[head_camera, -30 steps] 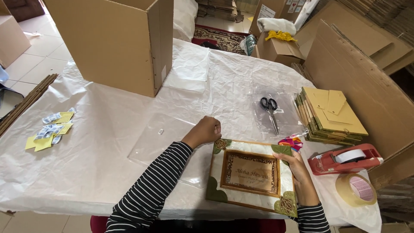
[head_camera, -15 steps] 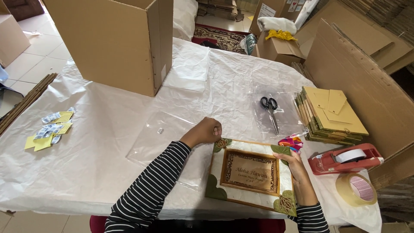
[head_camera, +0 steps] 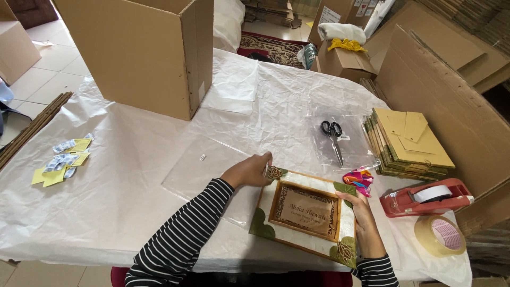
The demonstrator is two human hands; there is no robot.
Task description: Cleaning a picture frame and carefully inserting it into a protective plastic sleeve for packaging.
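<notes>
Head view, looking down over a table draped in crumpled white paper (head_camera: 133, 175). Both hands work one thing: a decorated picture frame (head_camera: 305, 215), cream with green leaf corners and a brown centre panel, lying flat near the table's front edge. The left hand (head_camera: 249, 170) closes its fingers on the frame's far left corner, where the edge of a clear plastic sleeve (head_camera: 207, 170) meets it; whether the sleeve is pinched too, I cannot tell. The right hand (head_camera: 360, 215) lies along the frame's right edge, thumb on the face, fingers hidden beneath. Hands set apart, the frame between them.

Just beyond the right hand, a small bright multicoloured wad (head_camera: 358, 178). Farther out, black-handled scissors (head_camera: 333, 135) on clear plastic. To the right of that hand, a stack of flat yellow-green frames (head_camera: 409, 146), a red tape dispenser (head_camera: 427, 196) and a loose tape roll (head_camera: 440, 235). Well beyond the left hand, a tall open cardboard box (head_camera: 143, 53); far to its left, yellow slips with small packets (head_camera: 61, 162).
</notes>
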